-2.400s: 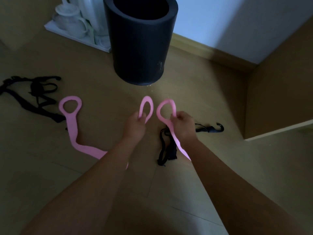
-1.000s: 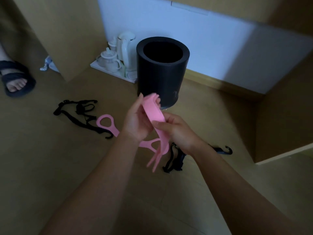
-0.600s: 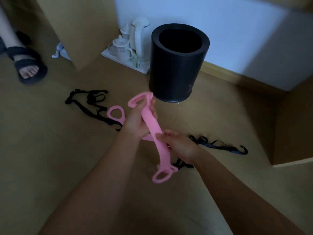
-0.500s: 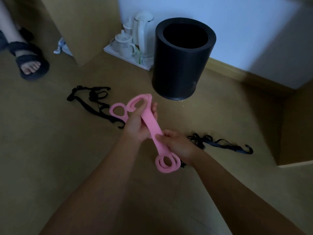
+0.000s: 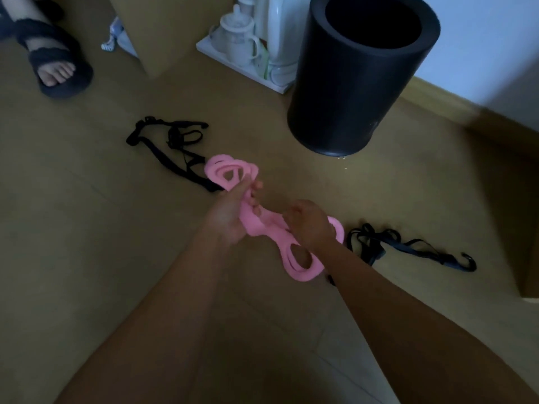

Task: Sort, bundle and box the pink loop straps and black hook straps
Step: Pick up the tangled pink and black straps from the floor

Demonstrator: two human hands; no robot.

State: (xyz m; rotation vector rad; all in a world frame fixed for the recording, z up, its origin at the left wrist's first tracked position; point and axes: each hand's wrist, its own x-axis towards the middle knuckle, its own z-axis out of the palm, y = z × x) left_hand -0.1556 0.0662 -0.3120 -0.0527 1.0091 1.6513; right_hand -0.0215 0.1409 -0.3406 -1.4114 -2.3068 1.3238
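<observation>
Now: both hands lifted over the floor. Your left hand (image 5: 229,218) clutches the pink straps (image 5: 250,225) mid-length; your right hand (image 5: 310,225) is closed round them toward the near loops. Line up both loop ends before folding, and pinch the stack flat. Black hook straps (image 5: 369,243) lie on the floor, right and far left.

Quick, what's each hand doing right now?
Left hand: grips the pink loop straps near their far loops.
Right hand: grips the same straps near their closer loops.
</observation>
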